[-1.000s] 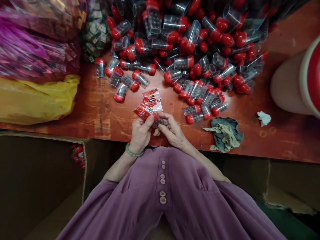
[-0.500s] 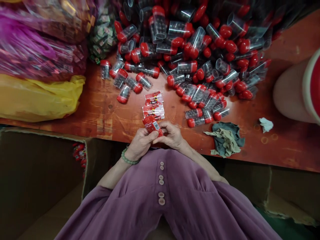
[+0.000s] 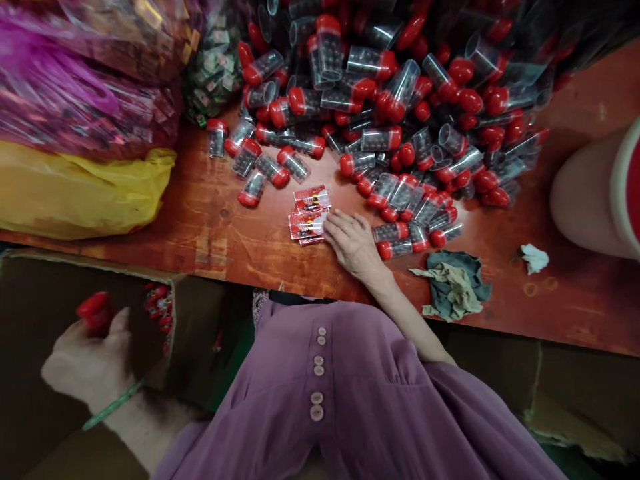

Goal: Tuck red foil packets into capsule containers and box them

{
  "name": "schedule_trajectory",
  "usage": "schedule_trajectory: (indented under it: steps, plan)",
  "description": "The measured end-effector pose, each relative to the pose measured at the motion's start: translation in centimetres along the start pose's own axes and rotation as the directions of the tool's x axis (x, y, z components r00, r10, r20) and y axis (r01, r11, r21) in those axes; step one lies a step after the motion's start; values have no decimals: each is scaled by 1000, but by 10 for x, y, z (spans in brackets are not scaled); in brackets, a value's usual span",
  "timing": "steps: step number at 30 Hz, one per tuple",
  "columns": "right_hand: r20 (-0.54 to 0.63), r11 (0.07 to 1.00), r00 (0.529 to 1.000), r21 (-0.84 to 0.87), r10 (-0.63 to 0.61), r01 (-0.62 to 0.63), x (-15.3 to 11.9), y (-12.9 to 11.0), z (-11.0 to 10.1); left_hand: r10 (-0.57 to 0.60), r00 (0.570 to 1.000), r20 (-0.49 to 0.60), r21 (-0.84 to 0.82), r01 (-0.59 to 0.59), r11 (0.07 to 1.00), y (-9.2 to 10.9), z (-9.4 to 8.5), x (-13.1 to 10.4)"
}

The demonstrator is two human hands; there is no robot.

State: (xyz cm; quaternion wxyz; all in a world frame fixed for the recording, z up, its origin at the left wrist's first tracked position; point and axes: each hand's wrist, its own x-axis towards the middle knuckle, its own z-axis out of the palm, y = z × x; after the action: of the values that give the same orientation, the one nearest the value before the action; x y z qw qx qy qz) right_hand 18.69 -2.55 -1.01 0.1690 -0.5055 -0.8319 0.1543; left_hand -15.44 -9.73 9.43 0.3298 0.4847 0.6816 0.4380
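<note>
My left hand (image 3: 87, 367) is out at the far left, over an open cardboard box (image 3: 60, 257). Its fingers are closed round a small red packet (image 3: 95, 312), both smeared by motion; a green bead bracelet circles the wrist. On the wooden table (image 3: 240, 247), my right hand (image 3: 356, 245) lies palm down with its fingers stretched out. Its fingertips touch the edge of several red-and-white printed packets (image 3: 305, 225), which overlap in a short row. Clear tubes with red caps (image 3: 383, 139), filled with dark balls, lie heaped beyond that hand.
Purple (image 3: 75, 107) and yellow plastic bags (image 3: 85, 193) fill the table's left side. Crumpled cloths (image 3: 455, 287), a white scrap (image 3: 534, 259) and a pale bucket (image 3: 585, 187) are on the right. Small red items (image 3: 161, 310) show inside the box's right side.
My left hand has swung from the table's front edge to the far left, carrying the red packet. My right hand has let go of it and moved forward onto the flat packets.
</note>
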Motion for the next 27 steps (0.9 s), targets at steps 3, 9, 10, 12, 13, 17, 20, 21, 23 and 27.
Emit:
schedule_trajectory:
  steps: [3,9,10,12,13,17,20,21,23,27]
  plan:
    - [20,998,999,-54,-29,30,4,2,9,147,988,-47,147,-139,979,-10,12,7]
    - [47,991,998,-125,-49,55,6,1,19,558,819,134,380,-563,734,-28,95,13]
    - [44,988,998,-141,-53,59,7,1,20,601,764,236,330,-644,690,-29,116,15]
    - [40,982,997,-175,-70,76,8,-1,21,638,672,376,263,-737,622,-30,154,20]
    - [37,978,996,-190,-80,86,7,-1,20,638,649,415,254,-755,604,-31,170,23]
    - [46,980,994,-171,-98,104,6,-4,6,612,607,507,229,-780,583,-38,201,32]
    - [58,995,996,-75,-64,68,19,-6,-15,665,583,466,215,-804,554,-44,204,31]
    - [42,997,998,-44,-55,57,29,-8,-22,687,582,435,217,-808,547,-45,204,30]
    - [19,994,994,-14,-109,110,56,-16,-30,718,586,375,231,-809,540,-46,205,28]
    - [109,951,948,-47,-299,305,122,-44,-20,744,593,308,303,-802,514,-50,207,29]
